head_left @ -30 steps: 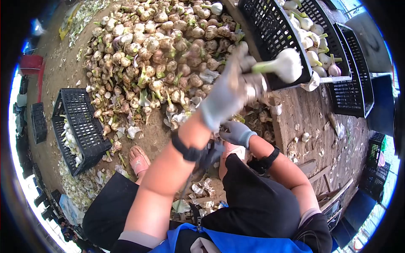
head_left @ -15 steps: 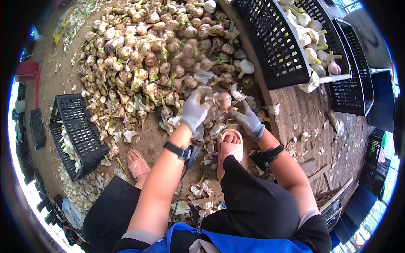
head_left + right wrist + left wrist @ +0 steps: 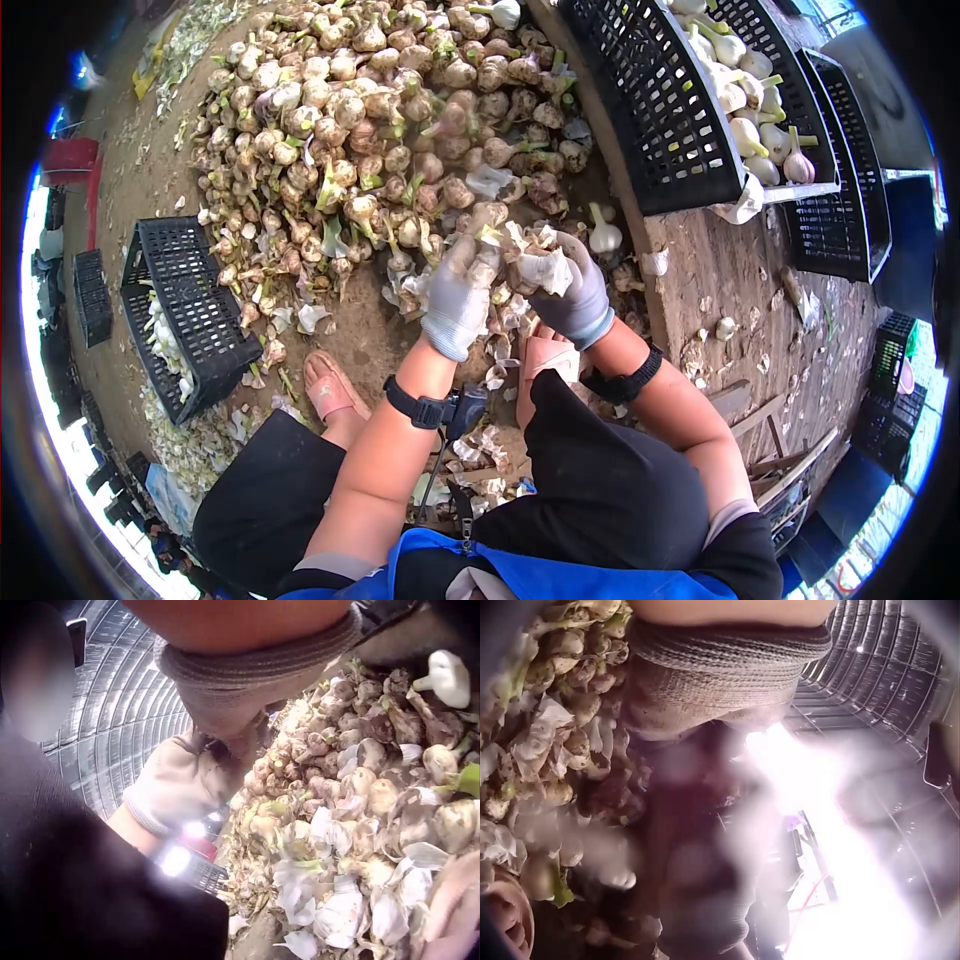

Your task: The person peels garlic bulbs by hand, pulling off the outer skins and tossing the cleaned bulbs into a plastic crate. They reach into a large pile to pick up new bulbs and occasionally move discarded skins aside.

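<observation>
My left hand (image 3: 455, 300), in a pale glove with soiled fingertips, curls its fingers on a garlic bulb with a short pale green stem. Close beside it, my gloved right hand (image 3: 578, 292) grips garlic with loose, papery husk (image 3: 545, 268) peeling off. Whether both hold the same bulb, I cannot tell. The right wrist view shows both gloves close together, the left glove (image 3: 176, 780) beyond the right; the garlic there is hidden. A clean white bulb (image 3: 604, 236) lies right of the hands, by the heap of unpeeled garlic (image 3: 330, 130).
A black crate (image 3: 650, 110) of clean white bulbs stands at upper right on a wooden board (image 3: 740, 260). Another black crate (image 3: 190, 300) with white garlic sits on the left. Shed husks (image 3: 480, 445) litter the ground around my sandalled feet (image 3: 335, 390).
My left hand has come back from the upper right, where a white bulb was in mid-air; that bulb now lies lower, beside the heap. Both hands have closed in on husk-covered garlic.
</observation>
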`<control>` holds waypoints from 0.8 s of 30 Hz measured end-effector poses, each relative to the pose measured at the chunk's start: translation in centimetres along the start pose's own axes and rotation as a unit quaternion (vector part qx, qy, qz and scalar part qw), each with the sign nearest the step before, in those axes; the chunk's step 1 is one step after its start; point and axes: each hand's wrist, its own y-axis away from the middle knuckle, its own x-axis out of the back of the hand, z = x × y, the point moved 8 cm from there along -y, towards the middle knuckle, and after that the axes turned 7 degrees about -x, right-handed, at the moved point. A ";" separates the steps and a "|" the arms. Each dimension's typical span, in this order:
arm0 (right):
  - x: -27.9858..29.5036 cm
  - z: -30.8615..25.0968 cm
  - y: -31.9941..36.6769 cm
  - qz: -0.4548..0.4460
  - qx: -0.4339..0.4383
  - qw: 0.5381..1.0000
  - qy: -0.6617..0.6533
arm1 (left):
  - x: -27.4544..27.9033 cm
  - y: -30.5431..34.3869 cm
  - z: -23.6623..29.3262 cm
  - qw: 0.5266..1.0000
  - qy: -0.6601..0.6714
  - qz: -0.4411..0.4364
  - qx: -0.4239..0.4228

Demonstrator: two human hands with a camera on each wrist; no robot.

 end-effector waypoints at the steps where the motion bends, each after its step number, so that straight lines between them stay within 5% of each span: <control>1: 0.4 0.0 0.0 0.010 -0.016 0.999 -0.038 | 0.0 0.1 0.7 0.998 -0.047 0.000 -0.034; 4: 1.1 0.2 0.0 0.023 -0.135 0.983 -0.125 | -0.8 0.2 3.4 0.974 -0.183 -0.001 -0.135; 5: 1.0 -0.2 -0.4 0.005 -0.059 0.992 -0.107 | -1.0 0.4 4.0 0.959 -0.228 -0.002 -0.168; 6: 0.3 0.7 0.3 0.052 -0.136 0.930 -0.337 | -0.8 0.5 3.4 0.959 -0.228 -0.001 -0.167; 8: -1.6 1.6 0.7 -0.052 -0.309 0.794 -0.520 | 0.2 0.8 1.7 0.965 -0.219 0.027 -0.145; 9: -2.3 1.9 0.8 -0.129 -0.365 0.696 -0.605 | -0.6 1.0 2.3 0.962 -0.239 0.024 -0.126; 10: -2.5 1.3 0.6 -0.104 -0.378 0.590 -0.706 | -2.1 1.6 4.2 0.935 -0.296 0.008 -0.196; 12: -3.2 2.3 0.8 -0.132 -0.380 0.626 -0.669 | -3.6 2.6 4.4 0.924 -0.306 -0.106 -0.203; 13: -3.5 3.4 1.4 -0.118 -0.387 0.676 -0.616 | -4.8 3.3 5.8 0.854 -0.404 -0.127 -0.301; 14: -3.4 4.0 1.7 -0.104 -0.394 0.721 -0.560 | -4.5 3.4 6.1 0.855 -0.403 -0.128 -0.300; 16: -2.3 4.2 2.1 -0.080 -0.376 0.721 -0.577 | -2.9 3.0 3.2 0.983 -0.090 -0.156 -0.039; 17: -2.4 3.1 1.9 -0.165 -0.351 0.717 -0.578 | -1.8 2.0 3.6 0.992 -0.055 -0.060 -0.096; 18: -2.8 1.8 2.0 -0.250 -0.324 0.708 -0.575 | 0.4 1.2 2.5 0.995 -0.082 -0.042 -0.034; 19: -2.4 0.9 1.5 -0.215 -0.183 0.857 -0.431 | 2.0 0.2 2.0 0.992 -0.120 -0.019 -0.036; 21: -3.9 0.0 2.8 -0.248 -0.266 0.691 -0.625 | 4.7 -1.0 0.7 0.987 -0.159 0.005 -0.038; 22: -4.2 -0.6 3.3 -0.254 -0.322 0.603 -0.684 | 6.1 -1.4 -0.6 0.934 -0.358 -0.006 0.007; 23: -4.4 -0.5 3.3 -0.264 -0.304 0.570 -0.716 | 6.5 -1.6 -0.6 0.840 -0.540 -0.018 0.051; 24: -4.2 0.1 3.4 -0.262 -0.304 0.571 -0.716 | 6.0 -1.1 -0.5 0.840 -0.540 -0.020 0.050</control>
